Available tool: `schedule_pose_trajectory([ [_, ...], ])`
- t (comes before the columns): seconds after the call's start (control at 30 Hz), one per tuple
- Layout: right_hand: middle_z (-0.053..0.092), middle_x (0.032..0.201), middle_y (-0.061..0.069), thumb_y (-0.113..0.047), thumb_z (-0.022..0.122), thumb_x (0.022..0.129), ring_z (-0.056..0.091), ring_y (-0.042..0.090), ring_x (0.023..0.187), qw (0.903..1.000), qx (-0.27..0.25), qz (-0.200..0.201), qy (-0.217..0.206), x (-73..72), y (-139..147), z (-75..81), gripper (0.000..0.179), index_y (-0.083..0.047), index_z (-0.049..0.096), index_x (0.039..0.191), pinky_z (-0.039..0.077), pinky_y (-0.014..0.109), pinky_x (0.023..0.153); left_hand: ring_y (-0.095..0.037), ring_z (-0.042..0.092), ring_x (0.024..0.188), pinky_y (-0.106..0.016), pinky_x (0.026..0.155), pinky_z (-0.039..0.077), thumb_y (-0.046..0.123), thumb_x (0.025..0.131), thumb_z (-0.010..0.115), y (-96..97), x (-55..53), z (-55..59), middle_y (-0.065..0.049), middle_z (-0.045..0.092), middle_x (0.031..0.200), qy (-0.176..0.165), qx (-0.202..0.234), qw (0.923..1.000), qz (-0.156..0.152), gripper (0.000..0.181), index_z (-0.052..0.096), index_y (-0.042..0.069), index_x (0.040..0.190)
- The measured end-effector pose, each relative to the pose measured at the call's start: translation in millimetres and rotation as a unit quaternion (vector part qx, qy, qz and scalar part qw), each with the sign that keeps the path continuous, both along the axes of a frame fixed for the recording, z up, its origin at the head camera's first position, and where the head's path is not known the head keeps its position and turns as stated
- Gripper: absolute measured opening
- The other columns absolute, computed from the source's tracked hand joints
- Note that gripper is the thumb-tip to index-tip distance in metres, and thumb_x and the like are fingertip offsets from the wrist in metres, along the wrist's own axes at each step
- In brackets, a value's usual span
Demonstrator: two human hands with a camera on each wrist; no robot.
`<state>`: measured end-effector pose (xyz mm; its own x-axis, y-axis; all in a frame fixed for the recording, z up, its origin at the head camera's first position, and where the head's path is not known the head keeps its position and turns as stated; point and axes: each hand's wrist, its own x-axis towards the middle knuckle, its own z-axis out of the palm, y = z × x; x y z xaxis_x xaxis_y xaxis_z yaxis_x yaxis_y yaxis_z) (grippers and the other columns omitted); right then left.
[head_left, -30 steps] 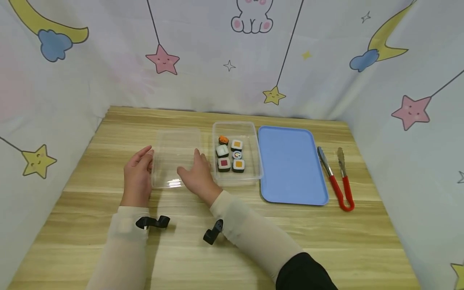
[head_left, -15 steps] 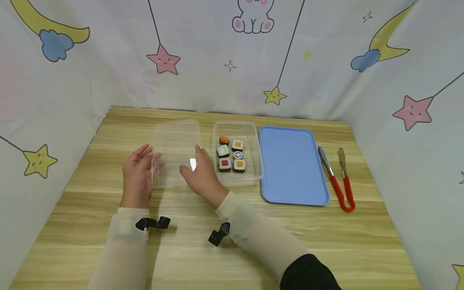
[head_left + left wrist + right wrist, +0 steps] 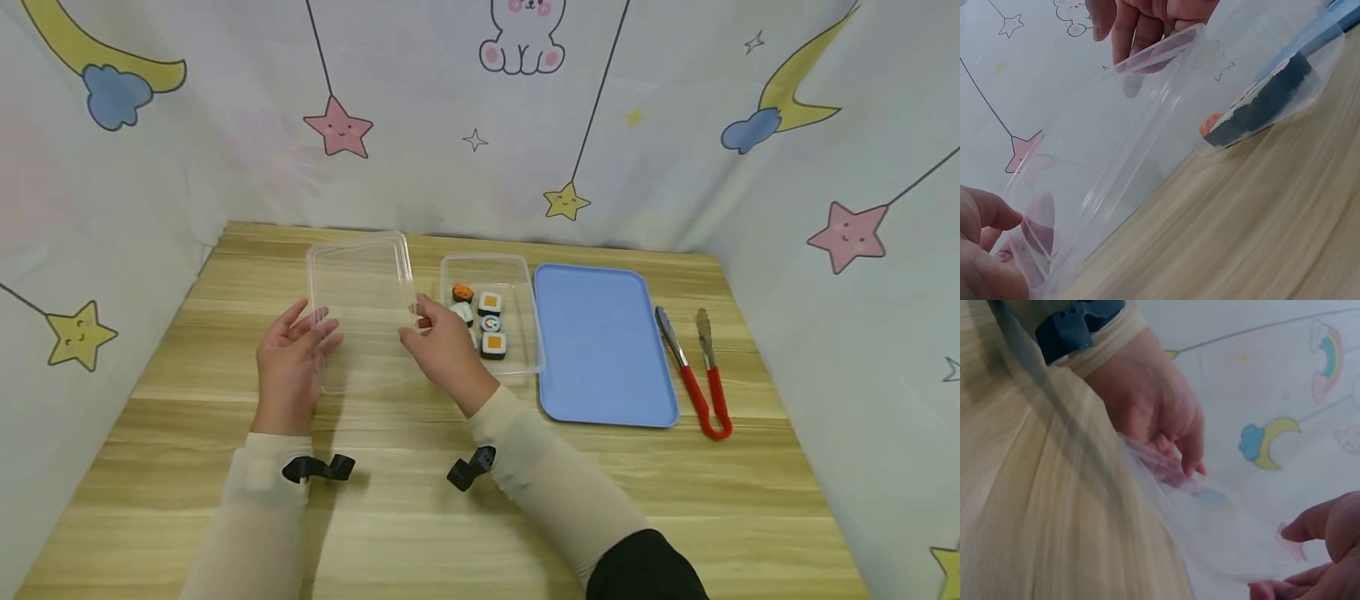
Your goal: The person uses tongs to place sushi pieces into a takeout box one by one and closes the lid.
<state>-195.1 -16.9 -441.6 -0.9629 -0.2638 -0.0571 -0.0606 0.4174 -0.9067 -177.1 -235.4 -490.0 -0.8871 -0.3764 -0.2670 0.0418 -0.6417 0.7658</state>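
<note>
A clear plastic lid [image 3: 360,292] is raised off the table on the left, its far edge tilted up. My left hand [image 3: 288,367] grips its left edge, fingers showing through the plastic. On the opposite edge, my right hand [image 3: 452,354] pinches the lid between thumb and fingers. In the left wrist view the lid [image 3: 1110,150] leans between the two hands. Just right of it stands a clear plastic container [image 3: 521,321] with several toy sushi pieces [image 3: 493,344] inside. My right hand partly covers the sushi on the container's left side.
A blue tray [image 3: 607,350] lies against the container's right side. Further right are tongs [image 3: 708,392] with red handles, spread apart. The wooden table [image 3: 405,517] is enclosed by a printed cloth backdrop [image 3: 427,75] at the back and sides.
The lid has come up from the table and tilted, far edge highest. My right hand has moved right, from over the lid to its right edge, and now pinches it.
</note>
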Motion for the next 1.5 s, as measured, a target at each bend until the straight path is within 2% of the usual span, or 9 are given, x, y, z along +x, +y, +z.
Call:
schedule_pose_trajectory([
  [0.13,0.072,0.126,0.005,-0.016,0.069,0.099,0.063,0.013,0.102,0.9999,-0.012,-0.007,0.005,-6.0,7.2,-0.3,0.056,-0.006,0.052,0.152,0.057,0.022,0.079,-0.02,0.074,0.091,-0.032,0.079,0.066,-0.015,0.091,0.069,4.1,1.7,0.1,-0.011,0.07,0.114,0.012,-0.004,0.9996,-0.024,0.07,0.045,0.004,0.153],
  [0.33,0.074,0.104,0.002,-0.009,0.071,0.097,0.066,0.014,0.094,0.9987,-0.034,-0.034,0.016,-9.2,15.4,0.0,0.041,-0.007,0.067,0.138,0.059,0.022,0.077,-0.02,0.073,0.092,-0.031,0.08,0.065,-0.014,0.093,0.068,10.4,3.1,0.1,-0.011,0.069,0.117,0.017,-0.022,0.9989,-0.038,0.056,0.056,0.006,0.144],
  [0.63,0.073,0.098,0.004,-0.006,0.073,0.096,0.066,0.012,0.086,0.9937,-0.099,-0.051,0.012,-16.8,34.8,1.1,0.024,-0.003,0.076,0.12,0.056,0.019,0.071,-0.019,0.074,0.096,-0.032,0.087,0.064,-0.01,0.094,0.07,21.6,6.6,6.8,-0.011,0.07,0.121,0.039,-0.079,0.9936,-0.07,0.053,0.058,0.005,0.143],
  [0.8,0.072,0.094,0.004,-0.002,0.074,0.094,0.065,0.01,0.081,0.9879,-0.144,-0.056,0.0,-19.8,46.7,5.0,0.016,-0.003,0.076,0.11,0.053,0.02,0.059,-0.019,0.074,0.1,-0.03,0.09,0.063,-0.004,0.096,0.069,26.9,9.9,12.1,-0.01,0.071,0.124,0.05,-0.123,0.987,-0.091,0.051,0.057,0.005,0.145],
  [0.9,0.071,0.094,0.005,-0.001,0.075,0.093,0.065,0.012,0.083,0.9857,-0.158,-0.058,0.001,-20.5,53.6,9.7,0.016,0.001,0.075,0.109,0.056,0.022,0.063,-0.018,0.075,0.098,-0.03,0.09,0.063,-0.001,0.096,0.071,29.8,10.5,16.1,-0.01,0.072,0.121,0.066,-0.139,0.983,-0.101,0.051,0.055,0.001,0.145],
  [1.03,0.071,0.097,0.006,0.0,0.075,0.094,0.066,0.015,0.089,0.9848,-0.164,-0.058,0.003,-20.7,62.8,15.2,0.018,0.004,0.074,0.111,0.059,0.022,0.076,-0.02,0.077,0.094,-0.034,0.089,0.063,-0.007,0.095,0.07,35.0,8.9,21.2,-0.01,0.075,0.114,0.095,-0.125,0.9813,-0.111,0.045,0.06,-0.003,0.139],
  [1.13,0.072,0.101,0.009,0.0,0.074,0.095,0.067,0.018,0.092,0.9832,-0.175,-0.051,0.006,-20.3,68.9,17.7,0.017,0.004,0.073,0.111,0.06,0.025,0.078,-0.021,0.077,0.092,-0.035,0.089,0.063,-0.011,0.094,0.069,39.3,7.6,25.6,-0.01,0.076,0.11,0.111,-0.117,0.9802,-0.115,0.039,0.065,-0.001,0.132],
  [1.33,0.072,0.109,0.009,-0.005,0.073,0.097,0.067,0.02,0.099,0.9843,-0.166,-0.035,0.05,-18.6,82.8,20.2,0.015,-0.001,0.072,0.112,0.06,0.03,0.085,-0.021,0.076,0.09,-0.034,0.088,0.064,-0.014,0.094,0.067,48.8,3.9,36.7,-0.01,0.076,0.102,0.151,-0.118,0.9741,-0.121,0.032,0.068,-0.001,0.123],
  [1.5,0.071,0.107,0.006,-0.008,0.074,0.097,0.066,0.021,0.097,0.9824,-0.162,-0.038,0.084,-18.0,93.7,22.7,0.015,-0.007,0.075,0.113,0.06,0.031,0.082,-0.021,0.076,0.089,-0.033,0.087,0.064,-0.015,0.093,0.068,57.9,-1.2,44.4,-0.01,0.075,0.098,0.177,-0.122,0.9683,-0.127,0.025,0.07,-0.003,0.115],
])
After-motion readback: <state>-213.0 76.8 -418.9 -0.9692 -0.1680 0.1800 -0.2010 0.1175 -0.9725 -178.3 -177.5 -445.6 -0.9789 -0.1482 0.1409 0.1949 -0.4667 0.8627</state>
